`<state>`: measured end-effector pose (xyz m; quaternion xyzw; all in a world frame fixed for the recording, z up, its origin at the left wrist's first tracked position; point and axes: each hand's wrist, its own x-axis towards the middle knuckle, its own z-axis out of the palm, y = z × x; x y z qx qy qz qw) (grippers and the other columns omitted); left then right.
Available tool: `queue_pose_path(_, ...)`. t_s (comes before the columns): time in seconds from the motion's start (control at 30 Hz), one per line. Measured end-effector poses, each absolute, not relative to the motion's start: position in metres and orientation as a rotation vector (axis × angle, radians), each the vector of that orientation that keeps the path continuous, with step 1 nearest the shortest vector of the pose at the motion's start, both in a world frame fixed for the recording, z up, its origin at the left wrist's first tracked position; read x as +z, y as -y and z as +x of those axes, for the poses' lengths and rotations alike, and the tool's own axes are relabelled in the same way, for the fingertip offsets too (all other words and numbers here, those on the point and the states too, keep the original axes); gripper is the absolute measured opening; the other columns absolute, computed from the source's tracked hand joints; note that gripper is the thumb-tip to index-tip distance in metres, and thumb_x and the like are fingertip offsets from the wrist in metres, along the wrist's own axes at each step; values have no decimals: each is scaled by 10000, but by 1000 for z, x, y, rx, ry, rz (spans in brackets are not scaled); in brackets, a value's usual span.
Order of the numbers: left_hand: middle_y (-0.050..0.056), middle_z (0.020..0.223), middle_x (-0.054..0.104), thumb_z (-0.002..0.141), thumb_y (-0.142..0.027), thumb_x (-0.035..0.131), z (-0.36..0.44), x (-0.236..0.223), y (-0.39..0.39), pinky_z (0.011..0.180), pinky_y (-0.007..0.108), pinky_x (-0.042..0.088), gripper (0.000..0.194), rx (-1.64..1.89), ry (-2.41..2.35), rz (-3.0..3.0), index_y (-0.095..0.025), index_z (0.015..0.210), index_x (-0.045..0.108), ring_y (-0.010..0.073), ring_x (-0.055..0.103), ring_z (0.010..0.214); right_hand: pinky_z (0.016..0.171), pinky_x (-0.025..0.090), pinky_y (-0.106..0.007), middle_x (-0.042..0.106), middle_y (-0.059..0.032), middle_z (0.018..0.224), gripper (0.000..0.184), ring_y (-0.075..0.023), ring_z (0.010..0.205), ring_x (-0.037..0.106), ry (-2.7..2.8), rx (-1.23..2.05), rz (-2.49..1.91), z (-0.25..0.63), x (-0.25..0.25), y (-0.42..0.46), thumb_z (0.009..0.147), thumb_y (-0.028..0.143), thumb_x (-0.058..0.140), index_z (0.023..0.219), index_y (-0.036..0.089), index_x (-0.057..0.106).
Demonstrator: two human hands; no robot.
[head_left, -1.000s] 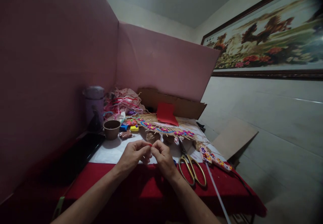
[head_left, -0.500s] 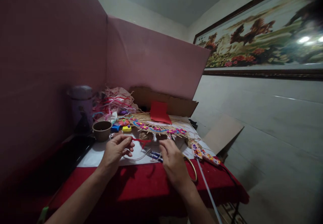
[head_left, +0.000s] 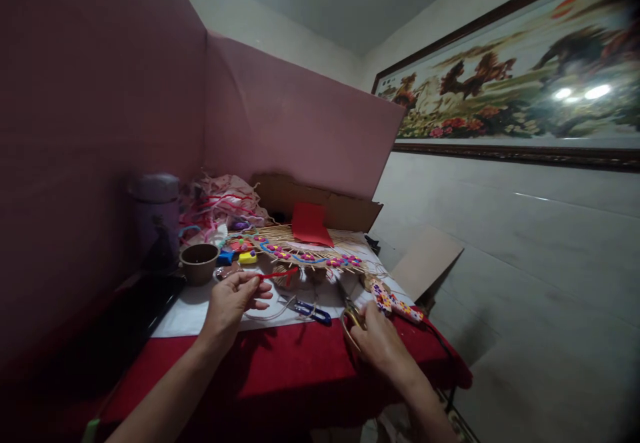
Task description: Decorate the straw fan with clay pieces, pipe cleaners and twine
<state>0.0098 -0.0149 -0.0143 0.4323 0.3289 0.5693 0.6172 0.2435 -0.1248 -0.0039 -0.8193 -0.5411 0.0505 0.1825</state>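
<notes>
Pinched between the thumb and fingers of my left hand point(head_left: 233, 303) is a red pipe cleaner point(head_left: 279, 274), its free end pointing right. My right hand point(head_left: 375, 336) is closed around the gold handles of a pair of scissors point(head_left: 353, 315), whose dark blades point away from me and slightly left. Between my hands lie small blue-handled thread snips point(head_left: 313, 311) and a loop of thin cord point(head_left: 270, 314). Just beyond is a fan-like piece of thin sticks point(head_left: 305, 255) decorated with pink, yellow and blue bits. A patterned glue gun point(head_left: 397, 302) rests to the right of the scissors.
A brown cup point(head_left: 199, 264) and a lilac flask point(head_left: 153, 223) stand at the left, beside a black tray-like object point(head_left: 150, 303). Behind are a pink fuzzy pile point(head_left: 225, 200), red card point(head_left: 310, 223) and cardboard point(head_left: 345, 210). Red cloth point(head_left: 280, 363) covers the table's front edge.
My right hand has moved right and taken hold of the gold-handled scissors. The red pipe cleaner, bent before, now looks straighter in my left hand. The view has shifted slightly right.
</notes>
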Motion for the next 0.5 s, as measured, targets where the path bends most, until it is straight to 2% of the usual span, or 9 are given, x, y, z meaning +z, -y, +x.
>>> queue_pose_path(0.1,81,641,702,569,-286,770,8,-16,13,405,229,508,358,1338,-771,968,-82,811,602,190,665,568,625,402,-280,638,-58,786,197,-204,717,615,1288,380,-2140,245,-14,152,770,190,421,963,179,456)
queue_pose_path(0.17,69,628,696,562,-266,776,8,-15,13,391,205,492,336,1356,-769,928,-82,790,612,167,652,550,620,423,-265,630,-36,801,341,-187,706,622,1139,494,-1946,241,-27,170,751,264,491,1078,191,431)
queue_pose_path(0.23,66,617,693,545,-239,785,9,-14,13,389,191,483,319,1345,-747,880,-81,765,616,148,638,526,540,408,-246,581,10,680,514,-165,588,588,1073,575,-1789,232,-40,183,724,400,573,1169,198,415)
queue_pose_path(0.3,74,615,695,530,-216,790,10,-11,14,391,186,477,309,1326,-719,842,-81,747,617,141,631,511,492,381,-224,514,38,604,571,-134,518,533,1073,713,-1671,218,-49,188,665,508,632,1118,200,471)
queue_pose_path(0.4,91,626,700,520,-202,795,10,-8,15,396,188,475,306,1302,-697,815,-81,739,619,149,636,516,480,348,-202,442,53,604,622,-92,506,447,1219,875,-1514,198,-46,182,563,644,664,974,203,511)
queue_pose_path(0.5,85,619,694,520,-213,799,9,-6,16,393,184,466,305,1295,-672,808,-83,731,620,146,631,513,511,329,-200,385,60,638,666,-76,538,367,1442,948,-1409,185,-32,169,580,744,576,944,198,460)
